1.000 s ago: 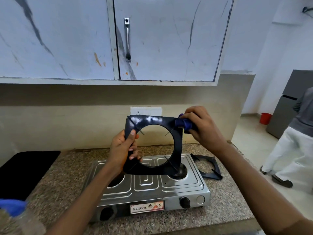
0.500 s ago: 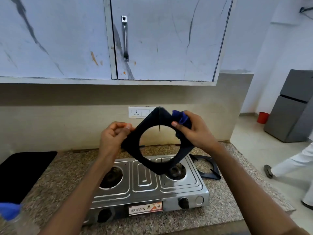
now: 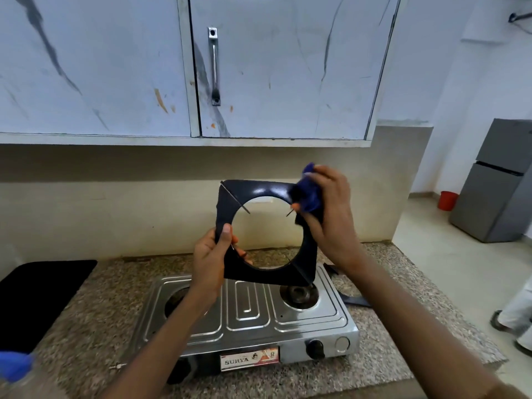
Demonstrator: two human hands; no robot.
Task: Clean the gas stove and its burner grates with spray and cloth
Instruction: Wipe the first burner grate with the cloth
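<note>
A black square burner grate (image 3: pixel 260 188) with a round opening is held upright in the air above the steel two-burner gas stove (image 3: pixel 250 315). My left hand (image 3: pixel 211 260) grips its lower left corner. My right hand (image 3: pixel 331 214) holds a blue cloth (image 3: pixel 308 194) bunched against the grate's upper right corner. A second black grate (image 3: pixel 349 298) lies on the counter to the right of the stove, mostly hidden by my right arm. The spray bottle (image 3: pixel 14 370) with a blue top shows at the bottom left edge.
The stove sits on a speckled granite counter (image 3: pixel 403 298) with its front edge near me. A black mat (image 3: pixel 37 298) lies at the left. White cabinets (image 3: pixel 115 67) hang overhead. A grey fridge (image 3: pixel 498 182), a red bucket (image 3: pixel 448 200) and a person's leg (image 3: pixel 515 312) are at right.
The grate has turned from a diamond tilt back to square. My right hand slid the cloth along to the upper right corner and my left hand regripped the lower left corner.
</note>
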